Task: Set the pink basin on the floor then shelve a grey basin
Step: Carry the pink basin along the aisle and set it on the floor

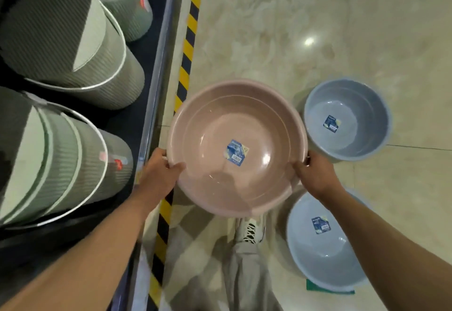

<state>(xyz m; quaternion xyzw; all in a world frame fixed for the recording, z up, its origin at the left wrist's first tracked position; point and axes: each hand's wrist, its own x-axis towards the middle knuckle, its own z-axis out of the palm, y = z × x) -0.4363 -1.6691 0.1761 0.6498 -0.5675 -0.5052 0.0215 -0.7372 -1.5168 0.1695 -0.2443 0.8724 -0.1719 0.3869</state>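
Observation:
A round pink basin (pixel 244 124) with a blue sticker in its bottom hangs in the air in front of me, above the floor beside the shelf. My left hand (pixel 160 171) grips its left rim and my right hand (pixel 314 173) grips its right rim. Two grey-blue basins stand on the floor to the right. The farther grey basin (pixel 352 105) sits just right of the pink one. The nearer grey basin (pixel 318 254) lies under my right forearm. Both carry blue stickers.
At left, a dark shelf (pixel 137 105) holds several ribbed green-grey buckets (pixel 61 41) lying on their sides. Yellow-black hazard tape (pixel 187 48) runs along the shelf's base. The floor is glossy beige tile (pixel 318 29). My trouser leg and white shoe (pixel 249 232) are below the pink basin.

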